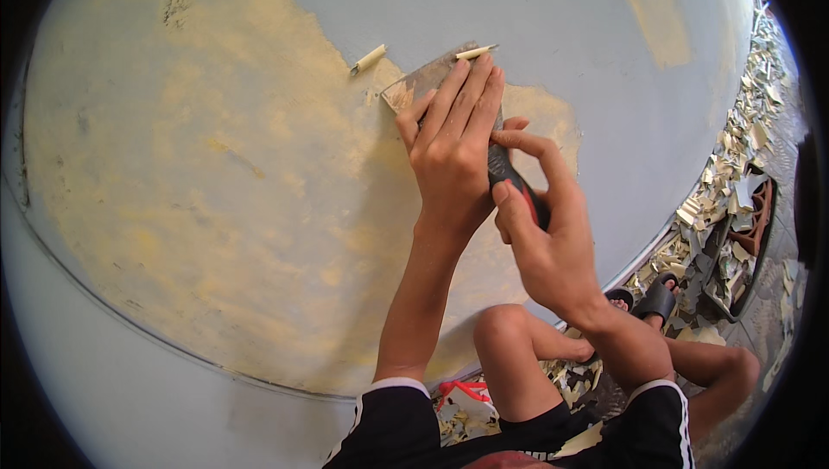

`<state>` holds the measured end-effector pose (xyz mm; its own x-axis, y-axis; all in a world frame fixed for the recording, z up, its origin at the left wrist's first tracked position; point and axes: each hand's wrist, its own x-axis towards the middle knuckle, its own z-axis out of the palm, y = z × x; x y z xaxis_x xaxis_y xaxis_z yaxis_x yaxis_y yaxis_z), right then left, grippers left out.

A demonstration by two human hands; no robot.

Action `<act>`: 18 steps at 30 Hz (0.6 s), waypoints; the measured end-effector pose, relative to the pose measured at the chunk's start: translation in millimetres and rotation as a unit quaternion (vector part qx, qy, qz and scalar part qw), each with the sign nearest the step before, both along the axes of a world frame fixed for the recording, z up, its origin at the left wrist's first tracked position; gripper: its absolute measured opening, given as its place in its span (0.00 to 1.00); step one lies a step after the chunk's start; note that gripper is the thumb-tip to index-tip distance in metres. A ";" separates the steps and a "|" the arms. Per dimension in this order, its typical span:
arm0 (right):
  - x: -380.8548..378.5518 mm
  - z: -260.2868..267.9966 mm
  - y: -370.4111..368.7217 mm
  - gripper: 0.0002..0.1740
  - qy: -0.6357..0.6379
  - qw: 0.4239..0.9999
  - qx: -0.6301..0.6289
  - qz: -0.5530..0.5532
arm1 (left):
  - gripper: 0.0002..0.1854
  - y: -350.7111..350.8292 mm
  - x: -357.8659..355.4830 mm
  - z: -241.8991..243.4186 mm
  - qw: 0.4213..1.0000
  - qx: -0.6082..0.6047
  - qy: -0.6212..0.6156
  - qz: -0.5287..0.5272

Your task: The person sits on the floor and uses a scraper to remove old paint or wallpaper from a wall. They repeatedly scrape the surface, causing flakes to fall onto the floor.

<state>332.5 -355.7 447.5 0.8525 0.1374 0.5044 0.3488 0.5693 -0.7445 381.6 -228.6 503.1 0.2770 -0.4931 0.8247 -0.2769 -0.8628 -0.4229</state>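
My right hand [550,229] is wrapped around the black and red handle of a wide scraper [421,77], with the thumb along the grip. My left hand [453,138] lies over the scraper's metal blade, its fingers spread flat and pressing toward the edge. The blade rests against a large panel [272,210] with patchy yellowish and grey areas; smooth grey coating [518,15] covers its upper right. A curled paint shaving [476,52] sits at the blade's edge by my left fingertips. Another curled shaving [368,59] is just left of the blade.
Many cream and grey paint flakes [732,138] lie along the panel's right edge. Among them is a dark tray-like container [741,287] with flakes in it. A red strap-like item [463,390] lies below the panel. My sandalled feet [657,300] are at the lower right.
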 end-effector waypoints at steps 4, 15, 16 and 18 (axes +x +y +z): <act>4.6 2.0 -1.5 0.22 -0.016 1.000 0.000 -0.006 | 0.23 -4.3 3.1 9.3 1.000 0.000 -0.028 0.008; 4.9 -9.1 6.8 0.23 0.005 0.999 0.027 -0.017 | 0.22 -0.5 2.0 -6.7 1.000 0.006 0.013 -0.003; 3.7 -11.9 6.8 0.23 0.019 0.999 0.026 -0.008 | 0.22 0.0 5.9 -4.0 1.000 0.016 -0.002 -0.006; 15.1 -3.0 7.2 0.23 0.010 1.000 0.020 -0.005 | 0.23 4.8 14.1 0.9 0.999 0.037 -0.021 -0.001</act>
